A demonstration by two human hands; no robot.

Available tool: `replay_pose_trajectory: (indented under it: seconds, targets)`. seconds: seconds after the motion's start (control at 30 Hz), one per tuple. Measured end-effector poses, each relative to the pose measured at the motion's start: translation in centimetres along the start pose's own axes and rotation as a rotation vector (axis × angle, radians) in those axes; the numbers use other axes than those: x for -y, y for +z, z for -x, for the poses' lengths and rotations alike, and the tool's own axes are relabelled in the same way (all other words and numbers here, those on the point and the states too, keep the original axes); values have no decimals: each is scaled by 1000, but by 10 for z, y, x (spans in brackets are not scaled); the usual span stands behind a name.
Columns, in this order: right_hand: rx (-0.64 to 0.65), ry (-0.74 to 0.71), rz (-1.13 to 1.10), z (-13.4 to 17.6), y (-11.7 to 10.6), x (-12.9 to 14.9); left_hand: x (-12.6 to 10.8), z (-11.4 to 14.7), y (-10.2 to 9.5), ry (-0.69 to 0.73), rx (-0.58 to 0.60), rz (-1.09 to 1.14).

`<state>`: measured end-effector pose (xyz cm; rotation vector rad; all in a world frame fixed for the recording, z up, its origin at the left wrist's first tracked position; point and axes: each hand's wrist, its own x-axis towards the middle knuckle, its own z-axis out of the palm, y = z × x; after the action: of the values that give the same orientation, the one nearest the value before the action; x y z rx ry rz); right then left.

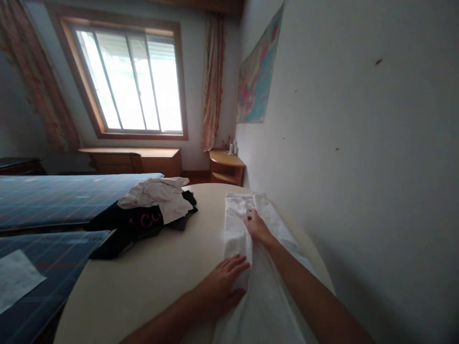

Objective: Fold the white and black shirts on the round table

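Note:
A thin white garment lies lengthwise along the right part of the round table, its left side folded over into a long strip. What kind of garment it is, I cannot tell. My left hand rests on the near part of that strip, fingers stretched out and apart. Farther up, my right hand is closed in a pinch on the cloth along the strip's inner edge. The garment's near end runs out of view at the bottom.
The cream table carries a heap of dark clothes with a beige garment on top at its left edge. Plaid mattresses lie left, one bearing a white sheet. A wall rises close on the right.

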<state>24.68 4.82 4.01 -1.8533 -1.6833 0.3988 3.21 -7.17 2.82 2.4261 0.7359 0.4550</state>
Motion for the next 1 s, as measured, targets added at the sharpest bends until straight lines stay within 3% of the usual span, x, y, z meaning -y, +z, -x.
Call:
replay_pose_trajectory:
  seconds: [0.1, 0.2, 0.27, 0.37, 0.57, 0.77, 0.9, 1.0]
  targets:
    - [16, -67, 211, 22, -7, -4, -5, 2, -3, -18, 79, -83]
    - [221, -92, 401, 44, -9, -11, -10, 4, -6, 15, 104, -147]
    - [318, -84, 429, 55, -7, -15, -12, 5, -7, 21, 120, -176]
    - [320, -95, 420, 59, 1, -17, -10, 3, -10, 18, 120, -188]
    - [312, -73, 410, 37, 18, 0, 15, 0, -23, -20, 99, -284]
    - [292, -37, 412, -1, 39, 19, 54, 0, -43, -100, -58, -365]
    - [242, -29, 400, -22, 51, 24, 50, 7, -57, -152, -139, -386]
    - [185, -62, 371, -27, 53, 23, 32, 15, -65, -260, -101, -407]
